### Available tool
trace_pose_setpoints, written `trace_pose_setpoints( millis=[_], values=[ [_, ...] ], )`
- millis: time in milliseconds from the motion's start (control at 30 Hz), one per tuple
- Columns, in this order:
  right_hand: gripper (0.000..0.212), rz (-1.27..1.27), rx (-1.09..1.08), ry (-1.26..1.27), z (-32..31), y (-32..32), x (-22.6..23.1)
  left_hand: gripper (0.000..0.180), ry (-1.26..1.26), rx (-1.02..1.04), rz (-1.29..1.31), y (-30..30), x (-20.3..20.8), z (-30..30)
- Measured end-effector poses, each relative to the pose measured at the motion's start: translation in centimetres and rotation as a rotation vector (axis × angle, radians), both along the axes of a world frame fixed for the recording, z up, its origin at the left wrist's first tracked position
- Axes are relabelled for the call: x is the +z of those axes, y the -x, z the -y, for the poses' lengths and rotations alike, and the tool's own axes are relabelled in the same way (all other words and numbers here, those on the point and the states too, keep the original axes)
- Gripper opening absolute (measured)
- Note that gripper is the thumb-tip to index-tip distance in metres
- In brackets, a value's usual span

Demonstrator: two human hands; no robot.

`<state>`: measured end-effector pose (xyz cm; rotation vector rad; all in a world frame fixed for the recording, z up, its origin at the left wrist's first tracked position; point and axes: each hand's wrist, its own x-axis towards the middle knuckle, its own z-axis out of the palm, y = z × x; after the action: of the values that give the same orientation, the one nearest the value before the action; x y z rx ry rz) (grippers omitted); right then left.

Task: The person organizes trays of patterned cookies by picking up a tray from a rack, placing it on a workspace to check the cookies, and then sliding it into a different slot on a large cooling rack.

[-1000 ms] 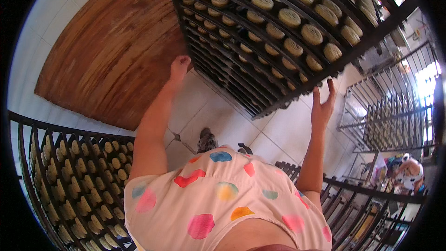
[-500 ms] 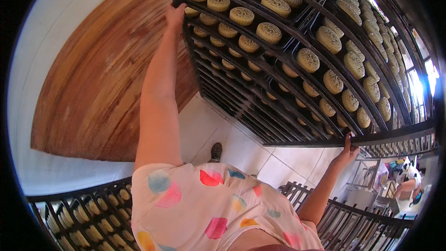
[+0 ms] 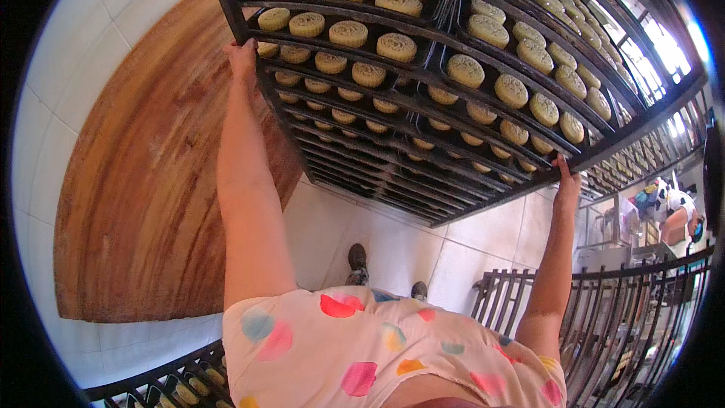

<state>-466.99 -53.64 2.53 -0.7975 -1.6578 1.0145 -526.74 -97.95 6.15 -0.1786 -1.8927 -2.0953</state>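
Pale floor tiles (image 3: 400, 245), centre; left hand (image 3: 242, 60) (upper left, I see) and right hand (image 3: 567, 181) grip the black metal rack (image 3: 638, 125).

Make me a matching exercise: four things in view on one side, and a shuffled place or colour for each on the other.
1. left hand
2. wooden surface
3. right hand
4. round pastries

A. at the dark rack's right edge
B. in rows on the rack
C. at the rack's left edge
D. reddish brown

Pairs: 1-C, 2-D, 3-A, 4-B
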Motion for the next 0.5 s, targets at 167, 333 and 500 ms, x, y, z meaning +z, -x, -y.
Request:
trace_pose_setpoints(
  millis=[167, 333, 500],
  values=[
    [0.023, -0.073, 0.027, 0.082, -1.0, 0.1, 0.1, 0.045, 0.215, 0.012, -0.047, -4.7, 0.4, 2.2],
    [0.017, 0.016, 0.002, -0.021, -2.9, -0.6, -0.6, 0.042, 0.243, -0.047, -0.015, -10.7, 2.0, 4.6],
    [0.017, -0.229, 0.086, 0.158, -4.0, -0.9, -0.7, 0.045, 0.237, -0.016, -0.064, -12.6, 1.5, 5.6]
  ],
)
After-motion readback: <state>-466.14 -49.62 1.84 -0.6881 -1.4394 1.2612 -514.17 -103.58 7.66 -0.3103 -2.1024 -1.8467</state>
